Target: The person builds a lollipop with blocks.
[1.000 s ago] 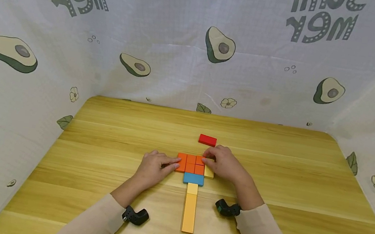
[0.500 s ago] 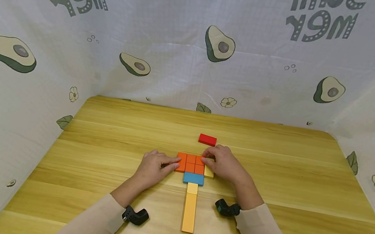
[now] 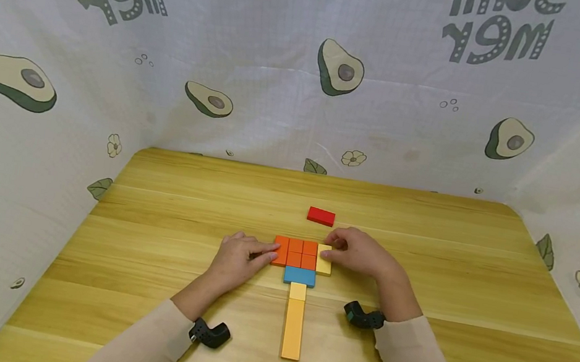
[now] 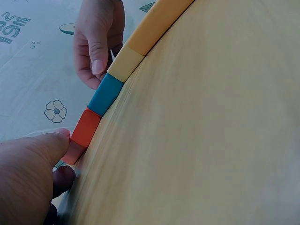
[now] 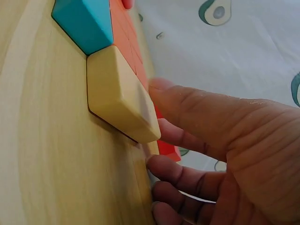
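Observation:
Flat blocks lie joined on the table. Several orange blocks point(image 3: 294, 259) form a rectangle, with a pale yellow block point(image 3: 324, 267) along its right side. Below sits a blue block point(image 3: 300, 277), then a small pale yellow block point(image 3: 298, 292) and a long yellow-orange block point(image 3: 293, 330). My left hand point(image 3: 240, 261) touches the left orange block point(image 3: 280, 258) with its index finger and thumb tips. My right hand point(image 3: 360, 251) is at the right pale yellow block; its thumb reaches over the top point(image 5: 136, 96), its other fingers bend loosely beyond the block's far side.
A single red block point(image 3: 321, 216) lies behind the joined blocks, apart from them. The wooden table point(image 3: 182, 190) ends at a white cloth point(image 3: 262, 139) printed with avocados. A black wrist camera point(image 3: 211, 334) sits on the left wrist, another wrist camera point(image 3: 362, 316) on the right.
My right hand has moved right, off the upper right orange block and onto the pale yellow one, showing more of its top. My left hand and the blocks have stayed in place.

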Demonstrator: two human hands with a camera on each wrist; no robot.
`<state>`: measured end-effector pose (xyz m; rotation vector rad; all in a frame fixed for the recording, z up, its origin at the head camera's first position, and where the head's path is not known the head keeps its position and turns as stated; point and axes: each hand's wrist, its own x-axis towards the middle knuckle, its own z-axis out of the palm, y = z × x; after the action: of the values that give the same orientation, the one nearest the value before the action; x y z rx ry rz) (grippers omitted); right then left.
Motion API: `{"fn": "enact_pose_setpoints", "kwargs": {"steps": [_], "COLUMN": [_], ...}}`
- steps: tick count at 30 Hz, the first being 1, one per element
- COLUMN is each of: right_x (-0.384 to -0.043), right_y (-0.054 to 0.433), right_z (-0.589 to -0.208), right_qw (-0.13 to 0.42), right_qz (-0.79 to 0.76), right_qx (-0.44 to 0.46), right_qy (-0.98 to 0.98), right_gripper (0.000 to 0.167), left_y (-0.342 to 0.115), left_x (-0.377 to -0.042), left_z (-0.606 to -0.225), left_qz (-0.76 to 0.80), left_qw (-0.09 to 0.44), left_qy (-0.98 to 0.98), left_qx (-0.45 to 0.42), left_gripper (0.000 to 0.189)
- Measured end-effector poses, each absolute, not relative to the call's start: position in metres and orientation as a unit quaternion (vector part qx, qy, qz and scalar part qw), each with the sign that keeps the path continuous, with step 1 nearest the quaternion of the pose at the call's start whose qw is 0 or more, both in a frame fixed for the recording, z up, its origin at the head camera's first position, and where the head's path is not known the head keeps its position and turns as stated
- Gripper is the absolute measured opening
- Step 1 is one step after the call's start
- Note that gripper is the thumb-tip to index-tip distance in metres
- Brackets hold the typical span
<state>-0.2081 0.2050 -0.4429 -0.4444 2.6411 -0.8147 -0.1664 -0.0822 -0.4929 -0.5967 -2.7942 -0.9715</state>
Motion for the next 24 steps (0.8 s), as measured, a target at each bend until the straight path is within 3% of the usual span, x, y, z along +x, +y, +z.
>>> {"fn": "enact_pose_setpoints", "kwargs": {"steps": [24], "right_x": [-0.2088], "right_y": [0.2045], "right_z": [-0.4436], "right_qw": [0.176], "right_qz": [-0.3], "right_qx": [-0.143], "right_qy": [0.926], "right_gripper": [0.024], "left_y": [-0.0813], "left_x": [-0.1673], "left_z": [-0.4936], "left_qz": [-0.321], "left_qw": [0.065], "left_qy": [-0.924], "left_qx": [-0.197], "left_gripper": [0.028]}}
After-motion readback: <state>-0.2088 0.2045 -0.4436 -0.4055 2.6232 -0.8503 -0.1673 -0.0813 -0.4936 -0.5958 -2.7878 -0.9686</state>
